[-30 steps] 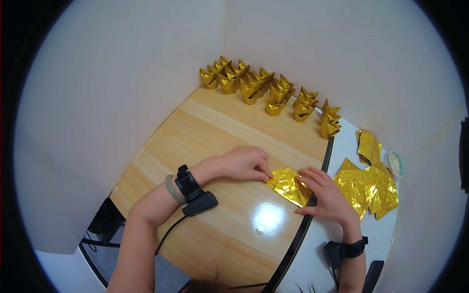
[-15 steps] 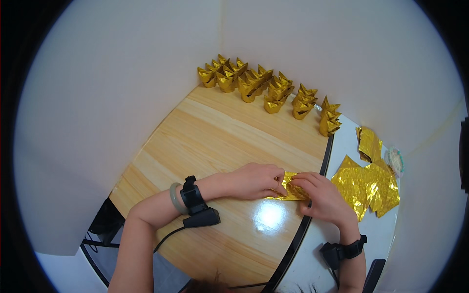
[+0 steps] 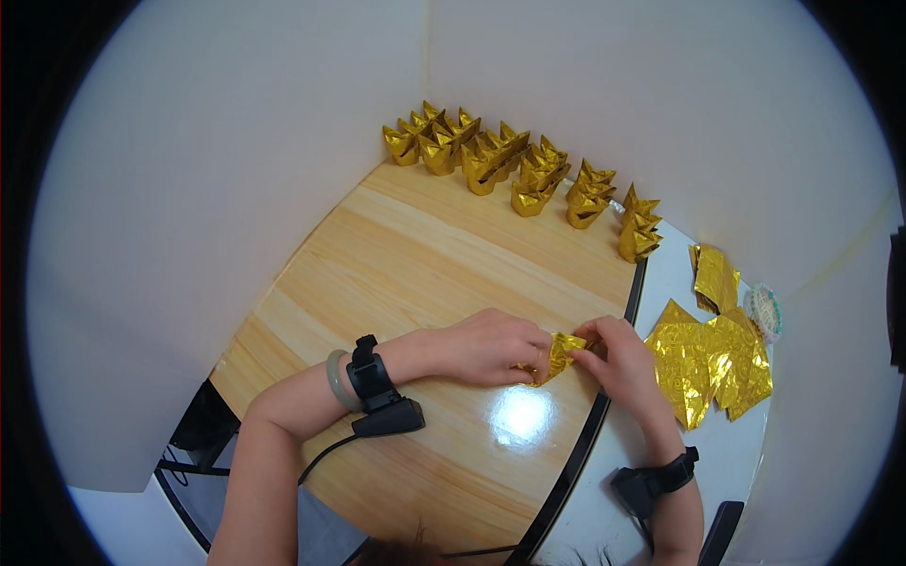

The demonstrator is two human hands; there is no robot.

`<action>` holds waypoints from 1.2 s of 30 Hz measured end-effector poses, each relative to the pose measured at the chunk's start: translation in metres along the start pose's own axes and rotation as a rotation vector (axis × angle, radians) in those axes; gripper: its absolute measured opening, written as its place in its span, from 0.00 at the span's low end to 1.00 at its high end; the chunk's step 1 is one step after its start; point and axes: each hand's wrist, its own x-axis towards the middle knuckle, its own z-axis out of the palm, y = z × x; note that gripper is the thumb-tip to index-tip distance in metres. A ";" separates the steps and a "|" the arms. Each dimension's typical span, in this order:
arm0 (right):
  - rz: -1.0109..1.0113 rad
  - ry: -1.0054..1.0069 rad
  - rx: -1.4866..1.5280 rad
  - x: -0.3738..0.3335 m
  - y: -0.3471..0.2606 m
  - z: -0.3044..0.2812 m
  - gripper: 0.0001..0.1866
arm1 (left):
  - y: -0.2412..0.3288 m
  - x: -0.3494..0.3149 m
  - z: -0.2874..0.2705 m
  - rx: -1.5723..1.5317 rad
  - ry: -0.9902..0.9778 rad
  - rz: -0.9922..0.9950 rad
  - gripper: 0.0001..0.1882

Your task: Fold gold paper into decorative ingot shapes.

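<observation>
Foil point(image 3: 564, 351) whose left end I gripped with my left hand point(image 3: 493, 348), right end I pinched with my right hand point(image 3: 622, 367), gold boats point(image 3: 542, 174) that stood far off

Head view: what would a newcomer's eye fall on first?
Probably the folded gold pieces, rowed along the far edge of the wooden table. Next, the left hand and right hand, holding gold foil near its right edge; more gold sheets lie on the white surface beyond.

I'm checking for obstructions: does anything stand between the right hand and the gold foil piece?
Nothing visible does: the right hand touches the gold foil piece directly, at its right end. The left hand covers part of the other end.
</observation>
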 end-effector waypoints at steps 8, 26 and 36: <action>-0.058 0.169 -0.210 0.001 0.007 0.011 0.18 | -0.007 -0.004 0.001 -0.045 -0.062 -0.032 0.07; -0.123 0.234 -0.120 0.003 0.016 0.003 0.16 | -0.006 -0.004 -0.008 0.025 -0.137 -0.029 0.12; 0.041 -0.073 0.123 -0.004 -0.003 -0.004 0.21 | -0.010 -0.005 0.000 -0.070 0.102 -0.261 0.24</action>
